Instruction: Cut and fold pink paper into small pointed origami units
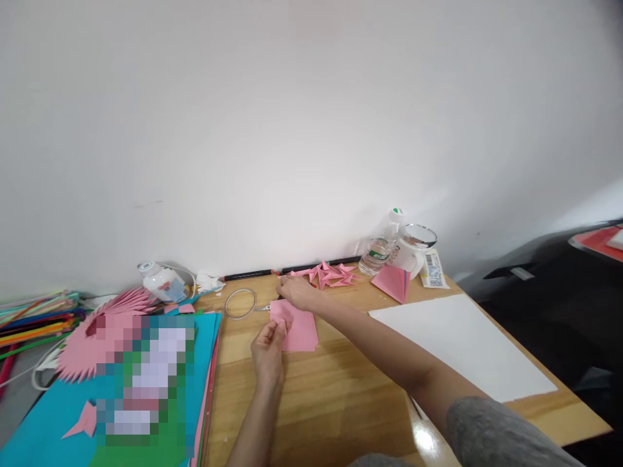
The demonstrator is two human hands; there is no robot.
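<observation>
Left hand [268,344] pinches the near-left edge of a pink paper sheet [298,327], fingers closed on it; sheet lies flat on the desk [311,395], spreading right of those fingers. Right hand [296,292] rests knuckles-up at the sheet's far edge; can't tell if its fingers are apart or gripping anything. Scissors [242,303] just left of the right fingers, clear loop handle pointing left. Folded pink paper pieces [331,274] just beyond the right fingers by the wall. Water bottle [382,250], mug [413,250] further right. White sheet [462,347] well right of both hands.
</observation>
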